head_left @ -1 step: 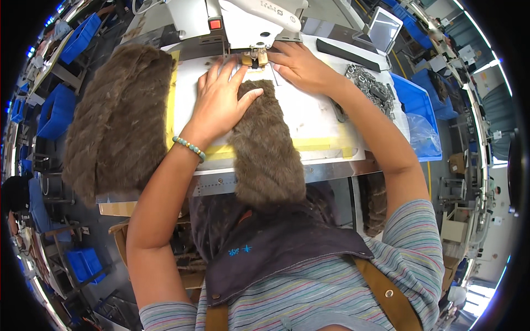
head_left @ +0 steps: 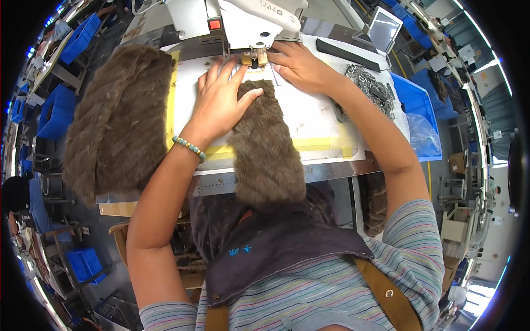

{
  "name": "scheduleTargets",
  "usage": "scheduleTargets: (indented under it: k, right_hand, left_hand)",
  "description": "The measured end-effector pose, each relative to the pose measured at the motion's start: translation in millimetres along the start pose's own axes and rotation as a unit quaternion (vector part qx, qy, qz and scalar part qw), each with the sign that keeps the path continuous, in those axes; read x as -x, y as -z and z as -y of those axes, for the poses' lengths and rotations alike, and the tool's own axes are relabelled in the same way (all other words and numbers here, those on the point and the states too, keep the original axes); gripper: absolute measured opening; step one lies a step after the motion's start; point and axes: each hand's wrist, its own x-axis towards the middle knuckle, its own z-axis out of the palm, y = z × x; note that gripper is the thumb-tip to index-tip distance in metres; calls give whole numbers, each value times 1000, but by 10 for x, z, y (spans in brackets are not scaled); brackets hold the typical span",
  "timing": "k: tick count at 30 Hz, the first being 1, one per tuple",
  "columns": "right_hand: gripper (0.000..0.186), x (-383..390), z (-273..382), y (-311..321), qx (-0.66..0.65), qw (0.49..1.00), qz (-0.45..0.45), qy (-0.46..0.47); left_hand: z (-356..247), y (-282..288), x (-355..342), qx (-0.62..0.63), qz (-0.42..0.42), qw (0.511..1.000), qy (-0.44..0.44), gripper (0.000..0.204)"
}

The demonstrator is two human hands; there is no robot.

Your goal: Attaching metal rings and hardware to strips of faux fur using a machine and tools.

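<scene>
A long strip of brown fur runs from just before the sewing machine's presser foot down over the table's front edge toward my lap. My left hand lies flat beside the strip's far end, fingers stretched toward the foot and thumb resting on the fur. To the right of the foot, my right hand is laid palm down on the white work surface, its fingers extended; the fingertips are partly hidden near the machine. The white sewing machine stands over the far side of the table.
A large brown fur piece covers the table's left end. At the right lie a heap of small dark metal parts, a black bar and a blue bin with clear plastic. A tablet-like screen stands behind them.
</scene>
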Motion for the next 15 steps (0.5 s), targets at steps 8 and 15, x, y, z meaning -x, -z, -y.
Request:
scheduleTargets:
  k: [8,15]
  right_hand:
    - [46,-25,-19,-93,48,997,-47,31]
    - [45,-127,-17,83,-20,999,34,7]
  left_hand:
    - [1,-14,-32,-15,4,1000,-8,67]
    - [-23,35,-8,-4,18,1000,-1,69]
